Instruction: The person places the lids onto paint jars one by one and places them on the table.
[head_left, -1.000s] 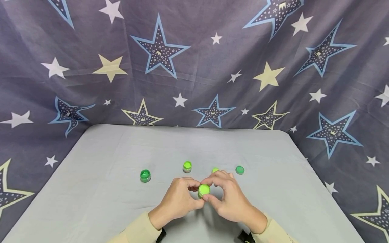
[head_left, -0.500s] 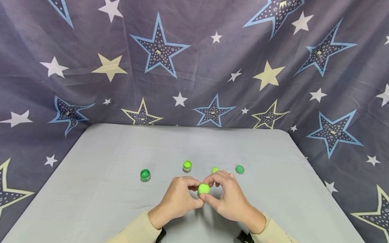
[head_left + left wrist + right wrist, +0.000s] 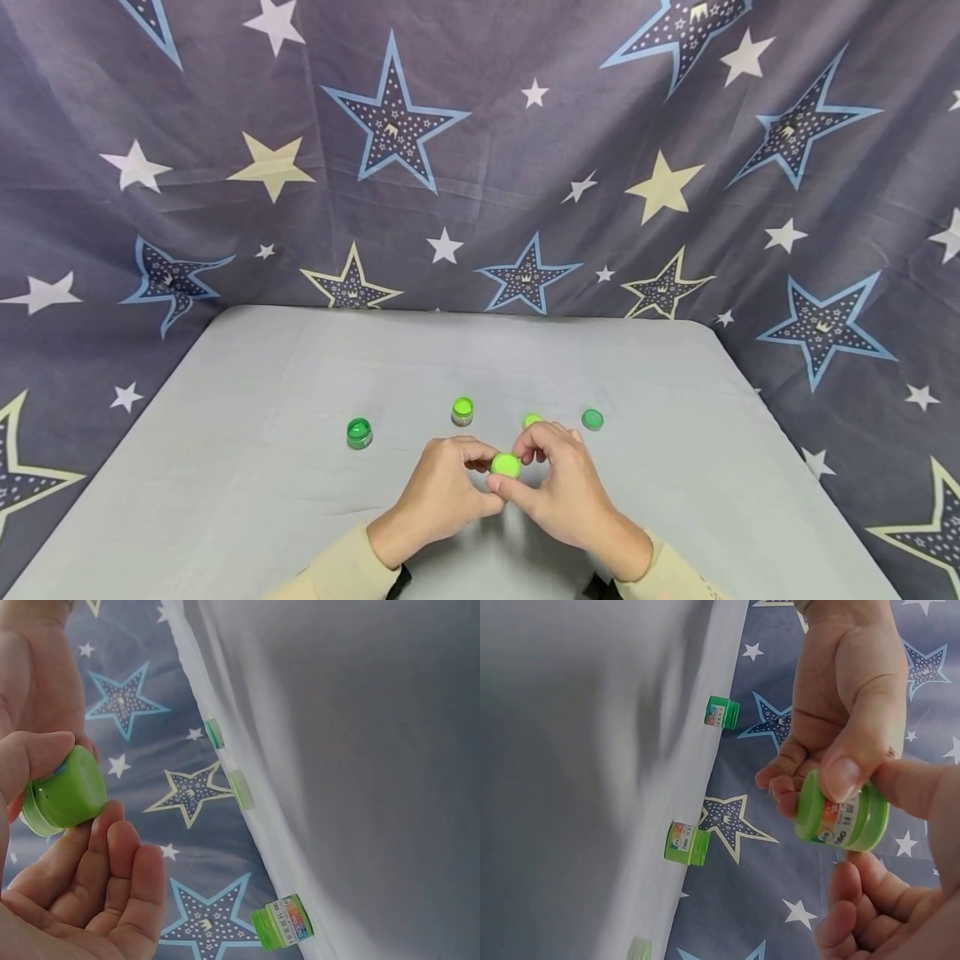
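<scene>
A small light-green jar (image 3: 505, 468) with its lid (image 3: 874, 817) on is held up between both hands, lid upward in the head view. My left hand (image 3: 447, 487) grips the jar's body, its thumb (image 3: 845, 776) lying over the printed label. Around the lid, my right hand (image 3: 566, 492) has its thumb and index finger on opposite sides of the rim. The right hand's other fingers are partly hidden in the head view. In the left wrist view the jar (image 3: 71, 795) shows its smooth green lid end.
On the grey-covered table (image 3: 300, 358) stand an uncovered dark-green jar (image 3: 359, 433) and an uncovered light-green jar (image 3: 462, 411). A light-green lid (image 3: 532, 419), partly behind the right hand, and a dark-green lid (image 3: 592, 419) lie to the right. A star-patterned curtain (image 3: 480, 208) hangs behind.
The right thumb has slid leftward along the lid's near edge, and the index finger has drawn back to its right side. The left hand keeps its hold; the jar has shifted slightly.
</scene>
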Available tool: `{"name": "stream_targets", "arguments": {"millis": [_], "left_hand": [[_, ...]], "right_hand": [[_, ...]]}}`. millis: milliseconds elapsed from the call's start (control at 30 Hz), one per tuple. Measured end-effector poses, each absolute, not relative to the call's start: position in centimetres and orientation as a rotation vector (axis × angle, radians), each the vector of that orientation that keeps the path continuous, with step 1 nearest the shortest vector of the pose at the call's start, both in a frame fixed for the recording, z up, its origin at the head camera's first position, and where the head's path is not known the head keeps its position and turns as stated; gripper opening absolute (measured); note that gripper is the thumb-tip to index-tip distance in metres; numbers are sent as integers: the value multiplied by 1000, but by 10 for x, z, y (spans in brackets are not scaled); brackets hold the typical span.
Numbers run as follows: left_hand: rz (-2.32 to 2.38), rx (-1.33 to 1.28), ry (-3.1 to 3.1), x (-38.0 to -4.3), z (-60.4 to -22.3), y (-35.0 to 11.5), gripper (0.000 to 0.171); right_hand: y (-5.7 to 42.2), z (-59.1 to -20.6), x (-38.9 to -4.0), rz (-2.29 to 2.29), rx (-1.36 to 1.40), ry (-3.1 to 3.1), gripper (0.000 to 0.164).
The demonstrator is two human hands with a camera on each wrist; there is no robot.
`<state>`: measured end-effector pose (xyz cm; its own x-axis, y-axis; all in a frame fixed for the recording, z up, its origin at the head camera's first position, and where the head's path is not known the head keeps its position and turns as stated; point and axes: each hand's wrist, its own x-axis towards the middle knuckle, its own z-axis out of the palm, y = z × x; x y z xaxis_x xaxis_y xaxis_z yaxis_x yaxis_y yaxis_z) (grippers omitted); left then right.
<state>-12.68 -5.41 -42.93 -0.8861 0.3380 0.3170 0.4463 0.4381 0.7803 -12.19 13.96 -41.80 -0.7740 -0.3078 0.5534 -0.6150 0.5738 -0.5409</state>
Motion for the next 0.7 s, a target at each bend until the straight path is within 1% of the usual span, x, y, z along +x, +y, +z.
{"name": "stream_targets", "arguments": {"millis": [200, 367, 433, 567, 700], "left_hand": [[-1445, -711, -2559, -127, -430, -54, 27], [-1437, -719, -2558, -128, -429, -55, 21], [-1431, -723, -2554, -129, -429, -56, 20], [-1429, -733, -2553, -129, -428, -58, 21], [-1422, -736, -2561, -130, -428, -58, 21]], "right_hand": [[139, -419, -122, 1038, 697, -2436, 44], [145, -414, -123, 1095, 778, -2416, 34], [147, -411, -124, 1127, 839, -2394, 37], [151, -407, -125, 1157, 928, -2388, 49], [151, -408, -125, 1173, 964, -2422, 49]]}}
